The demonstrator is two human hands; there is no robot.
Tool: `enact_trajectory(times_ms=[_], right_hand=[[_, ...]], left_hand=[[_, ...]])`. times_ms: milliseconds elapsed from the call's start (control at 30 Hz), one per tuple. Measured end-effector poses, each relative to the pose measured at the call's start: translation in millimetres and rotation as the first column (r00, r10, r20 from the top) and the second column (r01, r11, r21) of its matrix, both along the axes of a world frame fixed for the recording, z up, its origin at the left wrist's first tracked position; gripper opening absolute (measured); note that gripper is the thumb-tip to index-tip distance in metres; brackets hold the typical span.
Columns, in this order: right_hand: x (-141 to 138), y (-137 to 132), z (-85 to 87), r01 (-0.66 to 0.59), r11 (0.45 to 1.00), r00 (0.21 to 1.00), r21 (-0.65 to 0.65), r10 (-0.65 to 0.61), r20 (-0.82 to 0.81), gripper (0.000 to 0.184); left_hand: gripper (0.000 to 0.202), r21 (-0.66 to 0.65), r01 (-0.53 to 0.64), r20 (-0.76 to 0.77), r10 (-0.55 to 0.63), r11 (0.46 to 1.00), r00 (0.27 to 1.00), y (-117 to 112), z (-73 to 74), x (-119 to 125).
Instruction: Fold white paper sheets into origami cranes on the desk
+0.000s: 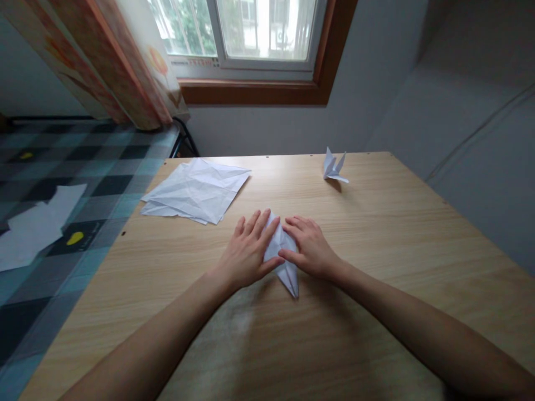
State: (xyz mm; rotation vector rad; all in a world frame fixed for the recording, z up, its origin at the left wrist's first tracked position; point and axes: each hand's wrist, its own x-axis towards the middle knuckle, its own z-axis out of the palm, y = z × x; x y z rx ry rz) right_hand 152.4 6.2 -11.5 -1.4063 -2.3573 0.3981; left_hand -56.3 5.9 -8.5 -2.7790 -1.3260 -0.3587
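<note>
A folded piece of white paper (pixel 287 273), long and pointed toward me, lies on the wooden table (pixel 200 345). My left hand (pixel 251 250) rests flat over its left side, fingers stretched out and pointing away from me. On the right side my right hand (pixel 311 245) presses down, its fingers extended and its thumb lying across the paper near the left thumb. Between the hands the paper's middle and its upper tip show; its side edges are partly covered by my fingers.
Several creased white sheets (pixel 204 189) lie stacked at the table's back left. A folded paper crane (pixel 332 167) stands at the back right. Beyond the left edge, more white paper (pixel 39 228) rests on a checked cloth (pixel 112 184). A window (pixel 267 33) and curtain (pixel 112 61) are behind.
</note>
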Motion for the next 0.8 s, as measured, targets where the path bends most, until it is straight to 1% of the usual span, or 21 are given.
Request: enact_trajectory(times_ms=[100, 233, 300, 367, 467, 633, 667, 733, 800], right_hand=[[-1.4, 0.3, -0.2, -0.026, 1.0, 0.993, -0.009, 0.025, -0.112, 0.046], [-2.7, 0.0, -0.7, -0.059, 0.998, 0.967, -0.005, 0.056, -0.248, 0.034], [-3.9, -1.1, 0.2, -0.072, 0.997, 0.946, -0.03, 0.058, -0.319, 0.031], [-5.7, -3.3, 2.4, -0.081, 0.994, 0.921, -0.068, 0.049, -0.387, 0.03], [-8.6, -8.3, 6.3, -0.097, 0.989, 0.879, -0.116, 0.03, -0.476, 0.034], [-10.2, -13.3, 7.3, -0.16, 0.961, 0.786, -0.226, -0.014, -0.618, 0.052], [-9.7, -13.2, 6.6, -0.161, 0.962, 0.779, -0.222, -0.014, -0.627, 0.053], [-8.4, -12.3, 5.5, -0.117, 0.978, 0.786, -0.172, -0.014, -0.618, 0.051], [-7.2, -11.3, 5.4, -0.054, 0.997, 0.803, -0.055, 0.01, -0.596, 0.042]], left_hand=[[0.072, 0.048, 0.095, 0.033, -0.096, 0.994, 0.995, -0.2, 2.4, 0.3], [0.056, 0.04, 0.214, 0.053, -0.216, 0.976, 0.975, 0.5, 6.2, 0.1], [0.05, 0.05, 0.243, 0.054, -0.246, 0.969, 0.968, 0.6, 8.0, 0.0], [0.048, 0.081, 0.251, 0.055, -0.256, 0.964, 0.965, 0.2, 9.6, 0.0], [0.049, 0.127, 0.231, 0.06, -0.24, 0.965, 0.969, -1.1, 11.3, 0.4], [0.049, 0.228, 0.217, 0.058, -0.236, 0.949, 0.97, -1.4, 12.5, 1.0], [0.05, 0.259, 0.214, 0.056, -0.236, 0.942, 0.97, -1.0, 12.6, 1.0], [0.048, 0.317, 0.206, 0.048, -0.233, 0.926, 0.971, -0.1, 12.9, 1.1], [0.04, 0.363, 0.213, 0.042, -0.244, 0.907, 0.969, 0.8, 13.0, 1.1]])
